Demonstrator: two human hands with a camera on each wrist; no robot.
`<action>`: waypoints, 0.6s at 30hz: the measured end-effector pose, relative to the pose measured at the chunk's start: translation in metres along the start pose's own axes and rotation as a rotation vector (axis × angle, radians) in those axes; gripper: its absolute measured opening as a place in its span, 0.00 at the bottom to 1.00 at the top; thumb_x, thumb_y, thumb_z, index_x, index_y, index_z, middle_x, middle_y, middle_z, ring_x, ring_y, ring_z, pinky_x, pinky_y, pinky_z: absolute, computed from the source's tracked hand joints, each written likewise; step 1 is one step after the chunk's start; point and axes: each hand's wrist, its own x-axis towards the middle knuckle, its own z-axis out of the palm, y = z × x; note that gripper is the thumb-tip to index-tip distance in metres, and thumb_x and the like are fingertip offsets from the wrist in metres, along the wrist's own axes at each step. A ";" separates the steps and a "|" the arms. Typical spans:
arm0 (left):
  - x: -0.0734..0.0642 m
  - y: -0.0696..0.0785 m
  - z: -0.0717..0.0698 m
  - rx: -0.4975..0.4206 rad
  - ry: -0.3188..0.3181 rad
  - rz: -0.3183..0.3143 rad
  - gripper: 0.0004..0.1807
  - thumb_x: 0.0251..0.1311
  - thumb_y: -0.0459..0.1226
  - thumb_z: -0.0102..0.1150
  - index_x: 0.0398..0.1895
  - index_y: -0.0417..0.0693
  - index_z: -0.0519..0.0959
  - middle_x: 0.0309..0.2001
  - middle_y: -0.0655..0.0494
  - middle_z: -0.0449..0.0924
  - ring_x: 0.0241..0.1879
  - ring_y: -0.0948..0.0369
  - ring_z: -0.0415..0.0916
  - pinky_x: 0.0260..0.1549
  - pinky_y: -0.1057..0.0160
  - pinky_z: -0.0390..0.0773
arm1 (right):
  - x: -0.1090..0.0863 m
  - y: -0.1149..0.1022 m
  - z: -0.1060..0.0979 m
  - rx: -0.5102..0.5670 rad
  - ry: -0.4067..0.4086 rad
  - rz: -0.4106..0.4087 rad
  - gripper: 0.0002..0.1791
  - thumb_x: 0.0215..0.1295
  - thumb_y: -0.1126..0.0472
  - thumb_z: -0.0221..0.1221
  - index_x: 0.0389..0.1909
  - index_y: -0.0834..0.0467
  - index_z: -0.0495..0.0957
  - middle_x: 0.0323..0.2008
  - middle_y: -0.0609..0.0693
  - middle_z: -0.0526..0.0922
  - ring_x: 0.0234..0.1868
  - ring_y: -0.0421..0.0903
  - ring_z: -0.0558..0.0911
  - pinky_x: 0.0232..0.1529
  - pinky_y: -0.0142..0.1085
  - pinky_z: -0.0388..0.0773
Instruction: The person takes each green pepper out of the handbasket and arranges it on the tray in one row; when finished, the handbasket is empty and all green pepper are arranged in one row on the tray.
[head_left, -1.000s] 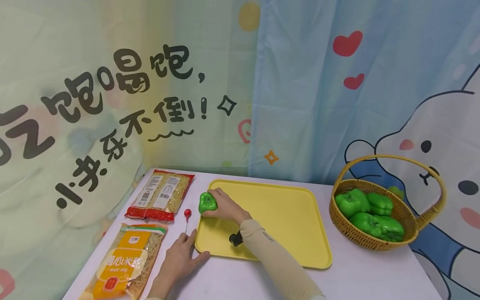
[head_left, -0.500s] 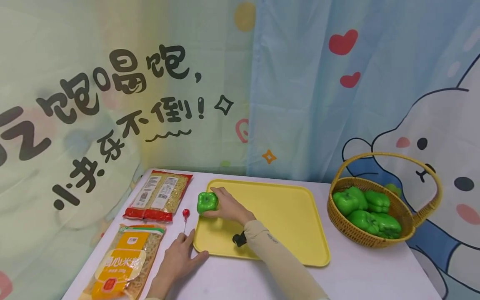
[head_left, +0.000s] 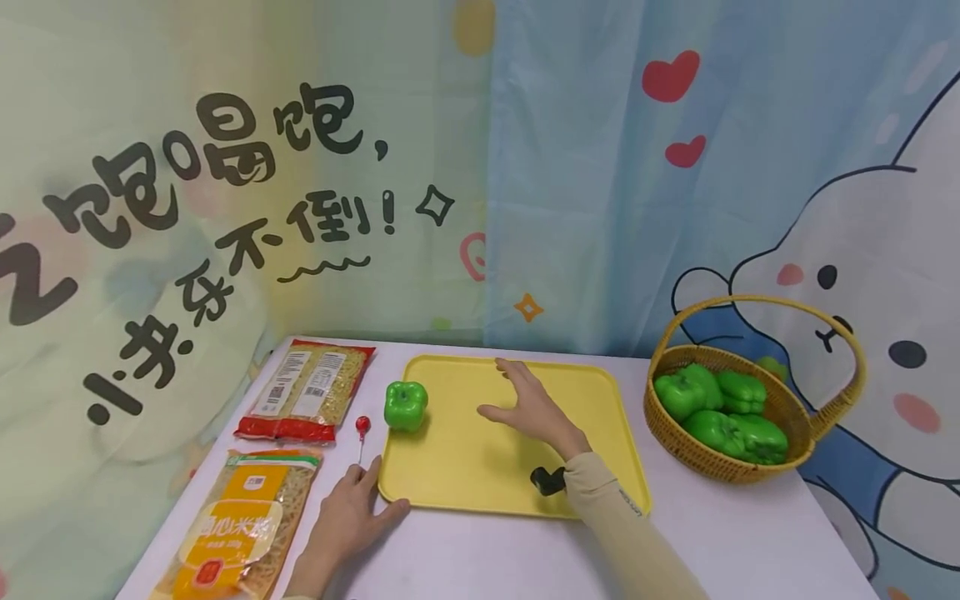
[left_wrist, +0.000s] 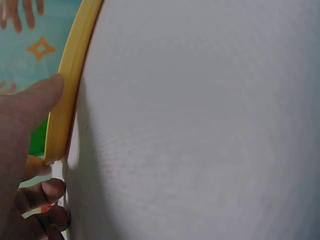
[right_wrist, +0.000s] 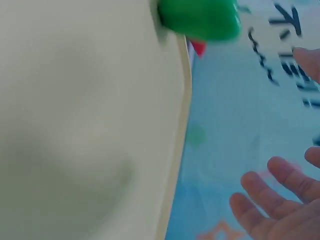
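Observation:
A green bell pepper [head_left: 406, 406] stands upright on the left side of the yellow tray [head_left: 480, 492]. My right hand [head_left: 532, 410] hovers above the middle of the tray, thumb and fingers spread, holding nothing. In the right wrist view, the blurred pepper [right_wrist: 200, 19] is apart from the fingertips [right_wrist: 246, 204]. My left hand [head_left: 351, 515] rests at the tray's near left corner. The left wrist view shows its thumb [left_wrist: 42, 97] against the tray rim [left_wrist: 70, 75], with the other fingers beside the corner.
A wicker basket [head_left: 693, 456] with several green peppers [head_left: 718, 432] stands at right. Two food packets, one red-edged [head_left: 307, 390] and one orange [head_left: 238, 525], lie at left. A red-headed stick [head_left: 362, 427] lies between packets and tray. Printed curtains hang behind.
My right hand has let go of the pepper and moved right, its fingers spreading. The pepper stays on the tray's left side. My left hand keeps its place at the corner.

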 end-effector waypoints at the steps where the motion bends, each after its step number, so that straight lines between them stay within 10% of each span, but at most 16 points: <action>1: 0.000 -0.001 -0.001 0.004 0.004 -0.001 0.51 0.52 0.67 0.65 0.72 0.44 0.68 0.48 0.47 0.75 0.40 0.56 0.72 0.45 0.47 0.80 | -0.004 0.004 -0.007 0.000 0.016 0.003 0.51 0.61 0.39 0.67 0.78 0.51 0.54 0.73 0.56 0.64 0.73 0.60 0.66 0.67 0.59 0.68; 18: -0.001 0.002 -0.003 0.006 -0.039 0.000 0.53 0.52 0.67 0.65 0.73 0.42 0.67 0.46 0.45 0.74 0.37 0.56 0.71 0.41 0.48 0.79 | -0.130 0.094 -0.137 -0.253 0.307 0.284 0.53 0.65 0.36 0.61 0.77 0.66 0.51 0.72 0.71 0.59 0.72 0.72 0.59 0.65 0.70 0.60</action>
